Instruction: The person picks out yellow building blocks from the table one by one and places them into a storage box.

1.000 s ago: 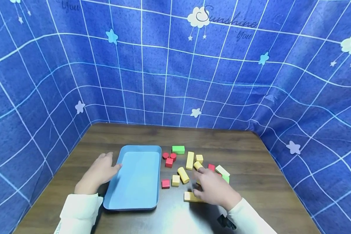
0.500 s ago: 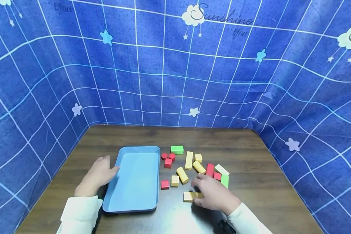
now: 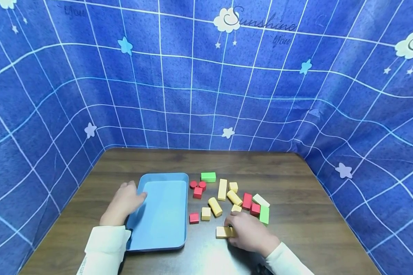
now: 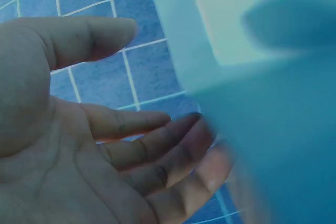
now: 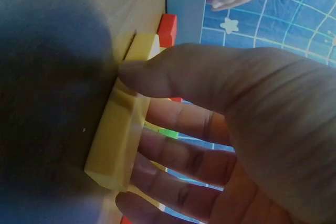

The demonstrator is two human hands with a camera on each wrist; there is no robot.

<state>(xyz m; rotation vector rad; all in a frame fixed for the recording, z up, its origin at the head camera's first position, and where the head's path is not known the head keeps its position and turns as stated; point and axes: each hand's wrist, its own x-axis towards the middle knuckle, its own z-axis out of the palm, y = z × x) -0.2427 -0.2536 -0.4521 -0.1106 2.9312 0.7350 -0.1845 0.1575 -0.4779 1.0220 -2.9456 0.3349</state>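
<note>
A long yellow block (image 3: 223, 232) lies on the table at front centre. My right hand (image 3: 248, 232) grips it, thumb on the near side and fingers on the far side; in the right wrist view the thumb (image 5: 144, 80) presses against the yellow block (image 5: 118, 140). Over the left edge of a shallow blue tray (image 3: 161, 214) hovers my left hand (image 3: 125, 202). Its fingers are loosely extended with nothing between them. The left wrist view has the left hand (image 4: 105, 145) beside the blurred tray wall (image 4: 252, 114); whether the fingertips touch it I cannot tell.
Right of the tray lie several red pieces, among them a cube (image 3: 197, 192), and yellow pieces, including a cylinder (image 3: 215, 206). Green blocks (image 3: 208, 177) and a pale block (image 3: 261, 200) are scattered there too. A blue grid-patterned cloth (image 3: 192, 84) surrounds the table.
My right hand has closed round the long yellow block, its fingers coming down onto it. The left hand has shifted slightly right over the tray's edge.
</note>
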